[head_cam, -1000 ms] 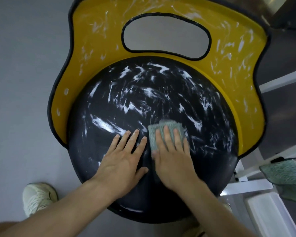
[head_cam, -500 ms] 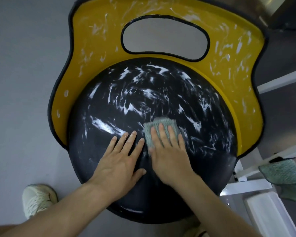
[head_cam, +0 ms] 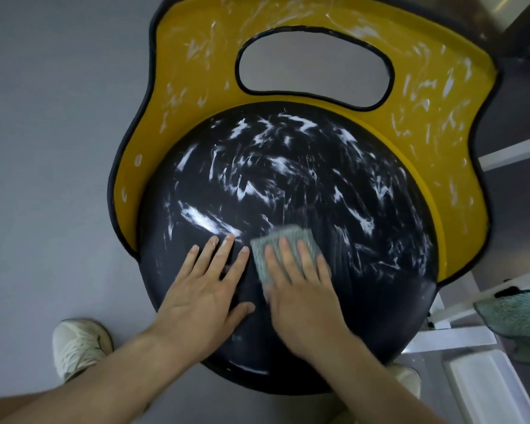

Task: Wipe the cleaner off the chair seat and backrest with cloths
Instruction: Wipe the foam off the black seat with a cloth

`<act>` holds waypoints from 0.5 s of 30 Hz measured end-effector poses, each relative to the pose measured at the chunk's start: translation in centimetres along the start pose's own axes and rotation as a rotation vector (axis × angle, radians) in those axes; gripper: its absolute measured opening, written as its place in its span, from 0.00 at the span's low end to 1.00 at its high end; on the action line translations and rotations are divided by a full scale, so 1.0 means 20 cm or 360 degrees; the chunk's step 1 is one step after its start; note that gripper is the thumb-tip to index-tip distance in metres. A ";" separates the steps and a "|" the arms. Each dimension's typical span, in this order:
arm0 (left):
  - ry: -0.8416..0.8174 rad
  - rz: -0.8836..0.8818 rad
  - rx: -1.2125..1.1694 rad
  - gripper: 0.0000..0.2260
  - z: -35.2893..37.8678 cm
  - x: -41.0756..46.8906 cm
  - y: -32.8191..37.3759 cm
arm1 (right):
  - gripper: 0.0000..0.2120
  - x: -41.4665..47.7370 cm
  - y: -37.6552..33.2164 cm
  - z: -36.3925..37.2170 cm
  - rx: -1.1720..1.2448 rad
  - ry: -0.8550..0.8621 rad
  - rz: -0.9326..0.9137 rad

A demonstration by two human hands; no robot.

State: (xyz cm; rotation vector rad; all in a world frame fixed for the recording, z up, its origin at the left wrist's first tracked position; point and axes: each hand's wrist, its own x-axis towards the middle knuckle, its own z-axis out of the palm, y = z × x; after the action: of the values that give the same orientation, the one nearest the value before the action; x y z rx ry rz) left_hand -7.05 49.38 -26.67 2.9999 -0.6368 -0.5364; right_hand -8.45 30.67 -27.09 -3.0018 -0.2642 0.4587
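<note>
Pressing down flat, the right hand [head_cam: 300,289] has its 4 fingers straight and close together on a folded grey-green cloth [head_cam: 289,233], pinning it to the black seat [head_cam: 380,286] just forward of the seat's middle. The thumb is blurred, so I cannot tell whether it hooks the cloth's near edge.

Just beside it lies the left hand [head_cam: 205,289], palm down on the seat with its fingers spread and nothing in it. It looks to be bracing the chair.

Over the last second the cloth has slid a little to the left. Its left edge now sits almost against the left forefinger, where a narrow gap showed before. To the right of the cloth there is a dull band of thin streaks, which I take to be its wiped track.

That is only 1 small patch. Thick white cleaner smears [head_cam: 276,163] still cover the seat's rear half and trail toward its left and right edges. The yellow backrest [head_cam: 196,71] is flecked all over and looks untouched. I would call the job barely begun, with the left hand soon needing to move out of the way.

Off the seat's front right edge, a 2nd cloth [head_cam: 514,313] hangs from a white frame [head_cam: 459,338]. A pale shoe [head_cam: 77,344] stands on the grey floor [head_cam: 43,148] by the front left edge.
</note>
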 end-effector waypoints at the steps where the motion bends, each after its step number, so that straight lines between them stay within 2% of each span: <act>1: 0.0005 0.0004 0.0005 0.37 -0.01 0.00 0.00 | 0.29 0.09 0.00 -0.03 -0.0002 -0.0030 0.0033; 3: -0.0019 -0.0005 -0.0035 0.37 -0.03 -0.01 0.01 | 0.28 0.14 -0.03 -0.04 0.0051 -0.0117 0.0079; 6: 0.0024 -0.0051 -0.0118 0.39 -0.05 0.00 -0.01 | 0.31 -0.07 -0.07 0.02 0.0043 -0.0050 0.0033; 9: 0.0062 -0.0056 -0.0153 0.40 -0.03 -0.01 -0.04 | 0.30 -0.25 -0.05 0.04 0.0082 -0.0040 -0.0024; 15: 0.0087 -0.0107 -0.0292 0.46 -0.02 0.03 -0.08 | 0.32 0.19 0.05 -0.04 0.0068 0.0051 0.0020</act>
State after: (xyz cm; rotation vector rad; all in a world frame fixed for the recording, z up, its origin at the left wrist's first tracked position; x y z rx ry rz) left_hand -5.83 50.59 -26.73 2.8601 -0.4576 -0.4852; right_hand -4.45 30.36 -27.47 -2.9679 -0.2301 0.4111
